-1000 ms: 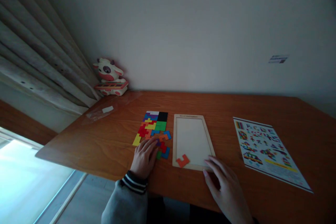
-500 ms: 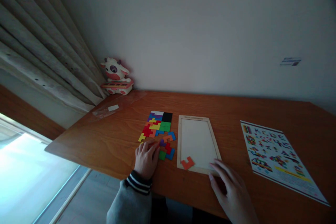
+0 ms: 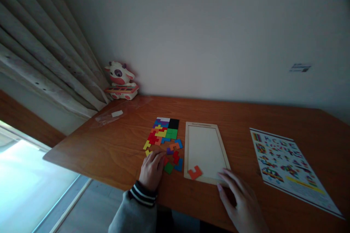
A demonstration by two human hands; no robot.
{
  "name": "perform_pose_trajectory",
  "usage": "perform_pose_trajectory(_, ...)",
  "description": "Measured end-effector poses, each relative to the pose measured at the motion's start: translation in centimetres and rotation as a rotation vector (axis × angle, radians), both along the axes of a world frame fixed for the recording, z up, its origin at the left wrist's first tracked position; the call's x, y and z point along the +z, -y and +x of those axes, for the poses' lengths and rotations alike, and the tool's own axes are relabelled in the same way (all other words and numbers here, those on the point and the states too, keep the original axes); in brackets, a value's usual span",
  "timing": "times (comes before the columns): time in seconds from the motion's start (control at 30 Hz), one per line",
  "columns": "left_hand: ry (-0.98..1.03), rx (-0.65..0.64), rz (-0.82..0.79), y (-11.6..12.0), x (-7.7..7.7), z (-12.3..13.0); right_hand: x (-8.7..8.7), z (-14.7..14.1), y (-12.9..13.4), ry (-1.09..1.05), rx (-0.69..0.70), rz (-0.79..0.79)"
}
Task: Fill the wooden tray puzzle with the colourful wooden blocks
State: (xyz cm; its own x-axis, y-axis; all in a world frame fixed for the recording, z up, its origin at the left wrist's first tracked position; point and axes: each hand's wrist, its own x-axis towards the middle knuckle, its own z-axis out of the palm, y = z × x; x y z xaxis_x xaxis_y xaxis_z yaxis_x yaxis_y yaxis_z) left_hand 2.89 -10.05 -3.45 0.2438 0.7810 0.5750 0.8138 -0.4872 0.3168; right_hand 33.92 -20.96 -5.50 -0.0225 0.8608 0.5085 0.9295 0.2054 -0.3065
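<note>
My left hand (image 3: 152,170) is over the near left of a spread of coloured flat puzzle pieces, its fingers bent and pressed together. A red piece (image 3: 166,160) shows partly beside its fingertips; whatever is under them is hidden. Close by lie a green piece (image 3: 168,168), a blue piece (image 3: 178,165) and a purple piece (image 3: 170,151). My right hand (image 3: 240,198) is at the near right corner of a shallow wooden tray (image 3: 186,153), thumb and fingers apart, fingertips resting over its rim. In the tray's near left corner, an orange-red U-shaped piece (image 3: 195,172) lies askew, partly over the rim.
Farther back, several pieces sit fitted together, including a black square (image 3: 173,123). A printed sheet (image 3: 290,167) lies on the right. At the back left stand a cow toy (image 3: 120,80) and a clear plastic bag (image 3: 106,117). The wooden table (image 3: 90,153) meets the wall.
The green piece beside my left hand has turned and slid slightly, the blue piece has shifted, and more of a red piece shows there. My right hand stays at the tray corner.
</note>
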Motion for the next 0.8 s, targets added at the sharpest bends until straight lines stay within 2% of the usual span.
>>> perform_pose_trajectory(0.13,-0.017,-0.023,0.020,0.1,0.0,0.0,0.1,0.0,0.1,-0.002,0.002,-0.002)
perform_pose_trajectory(0.5,-0.072,-0.136,-0.086,0.9,1.7,-0.4,0.2,-0.1,0.0,-0.005,-0.012,-0.007)
perform_pose_trajectory(0.7,-0.142,-0.122,-0.053,0.9,1.2,-0.8,-0.2,0.0,0.1,-0.011,-0.011,0.002)
perform_pose_trajectory(0.8,-0.156,-0.076,-0.040,0.8,0.9,-0.8,-0.2,0.0,0.0,-0.005,-0.011,0.014)
